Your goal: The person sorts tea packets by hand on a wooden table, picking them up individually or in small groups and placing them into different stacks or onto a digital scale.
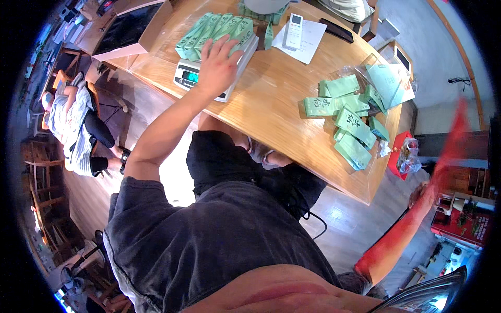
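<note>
My left hand point(219, 69) reaches over a white digital scale point(186, 78) with a lit display. Its fingers are spread and stretched, resting on the near right part of a row of green paper packets point(201, 37) that lie side by side on the scale. Out past the table's right side is my right hand point(424, 194), small and blurred at the end of my stretched arm. A red streak crosses the hand and forearm, and I cannot make out its fingers or anything in them.
Loose green packets point(355, 124) lie on the right of the wooden table point(271, 112), near a clear-wrapped pale green bag point(391, 86). At the back are a white remote control point(293, 32), paper point(313, 41) and a dark phone point(337, 30). A person point(78, 125) sits at left beside a cardboard box point(146, 44).
</note>
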Demonstrator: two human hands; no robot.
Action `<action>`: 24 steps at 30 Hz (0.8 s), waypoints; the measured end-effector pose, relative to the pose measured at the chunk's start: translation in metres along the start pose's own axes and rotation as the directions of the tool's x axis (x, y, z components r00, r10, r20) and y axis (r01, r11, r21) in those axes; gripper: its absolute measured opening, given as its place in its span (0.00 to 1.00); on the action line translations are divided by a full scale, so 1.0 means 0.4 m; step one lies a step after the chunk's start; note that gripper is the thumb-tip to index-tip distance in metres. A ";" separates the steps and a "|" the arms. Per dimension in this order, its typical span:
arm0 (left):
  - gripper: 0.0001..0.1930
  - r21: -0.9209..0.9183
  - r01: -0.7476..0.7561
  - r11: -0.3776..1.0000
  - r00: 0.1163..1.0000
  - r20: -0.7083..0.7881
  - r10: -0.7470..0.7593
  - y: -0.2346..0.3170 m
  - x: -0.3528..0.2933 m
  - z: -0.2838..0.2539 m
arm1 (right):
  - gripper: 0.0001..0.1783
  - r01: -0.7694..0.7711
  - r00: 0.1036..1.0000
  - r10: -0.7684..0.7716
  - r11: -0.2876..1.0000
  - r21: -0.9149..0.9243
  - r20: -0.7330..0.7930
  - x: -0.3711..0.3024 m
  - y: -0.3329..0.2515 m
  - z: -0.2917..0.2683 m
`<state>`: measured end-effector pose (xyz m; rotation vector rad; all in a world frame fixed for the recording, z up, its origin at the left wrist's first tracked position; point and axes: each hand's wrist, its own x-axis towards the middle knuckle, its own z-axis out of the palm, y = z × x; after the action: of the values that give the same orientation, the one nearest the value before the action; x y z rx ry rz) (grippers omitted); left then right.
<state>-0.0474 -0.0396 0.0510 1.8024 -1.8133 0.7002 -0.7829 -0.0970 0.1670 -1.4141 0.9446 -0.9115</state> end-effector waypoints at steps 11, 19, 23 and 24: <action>0.22 -0.201 -0.070 0.977 0.998 -0.013 0.069 0.087 -0.052 -0.123 | 0.14 0.008 0.849 -0.290 0.843 -0.538 -0.441 0.008 -0.080 0.093; 0.16 -0.311 0.109 0.944 0.990 -0.051 -0.132 0.082 -0.128 -0.188 | 0.25 -0.069 0.891 -0.189 0.842 -0.536 -0.412 -0.082 -0.091 -0.076; 0.15 -0.150 0.208 0.967 0.959 -0.164 -0.232 -0.046 -0.113 -0.186 | 0.25 0.058 0.669 -0.212 0.970 -0.235 -0.712 -0.077 -0.125 0.057; 0.15 -0.190 0.238 0.953 0.948 -0.169 -0.270 -0.084 -0.101 -0.181 | 0.25 0.038 0.745 -0.205 0.963 -0.266 -0.635 -0.097 -0.121 0.013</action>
<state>-0.0142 0.0385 0.0794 1.7503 -1.4355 0.5814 -0.7904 -0.0578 0.2147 -1.3771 1.5458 -1.4960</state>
